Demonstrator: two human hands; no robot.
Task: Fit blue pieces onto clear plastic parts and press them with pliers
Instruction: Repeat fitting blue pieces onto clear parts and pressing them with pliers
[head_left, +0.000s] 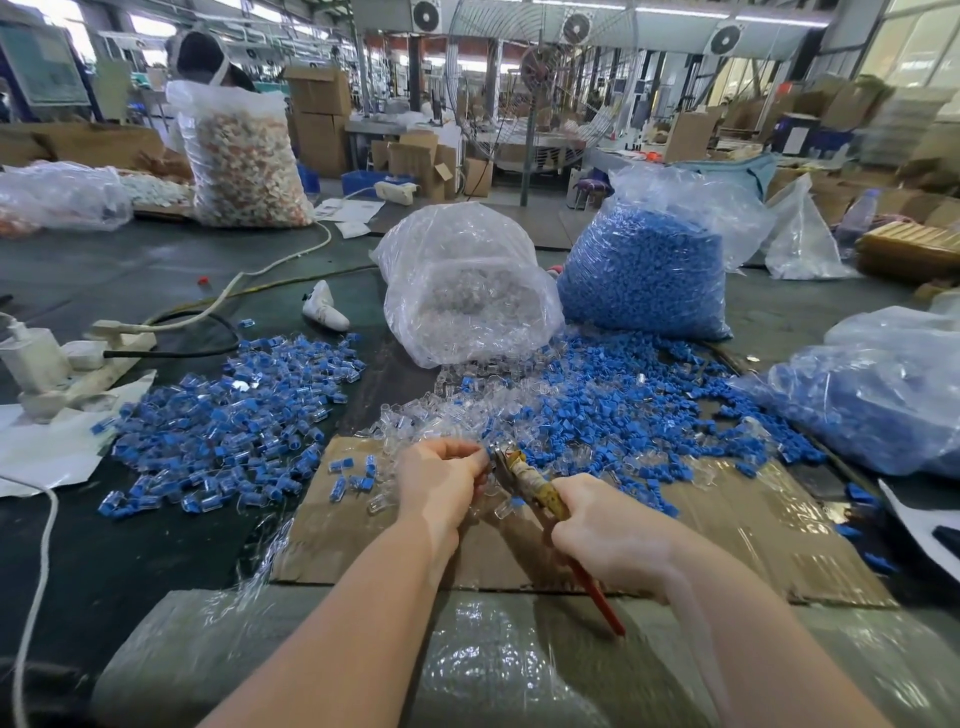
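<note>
Head view is showing loose blue pieces (613, 410) lying in a wide spill across the middle of the work surface: small, blocky, matte caps in bright blue. Clear plastic parts (436, 421) are lying mixed in just to their left, glassy and tube-like, hard to separate one from another. Further left, a heap of fitted parts (228, 410) is spreading out, each one clear with a blue end. All of this is sitting partly on a flattened cardboard sheet (727, 525) taped with glossy film.

The left hand (441, 478) is curling its fingers around something small at the near edge of the clear pile; the item itself is too hidden to name. The right hand (608, 535) is gripping the pliers (540, 493) by their red handles, with the rusty, yellowish head pointing up-left and nearly touching the left fingertips. Whether the jaws are biting anything cannot be told. The blue spill is lying just beyond and to the right of both hands.

Behind the piles, a clear bag (467, 291) of transparent parts and a bag of blue pieces (654, 270) are standing side by side.
</note>
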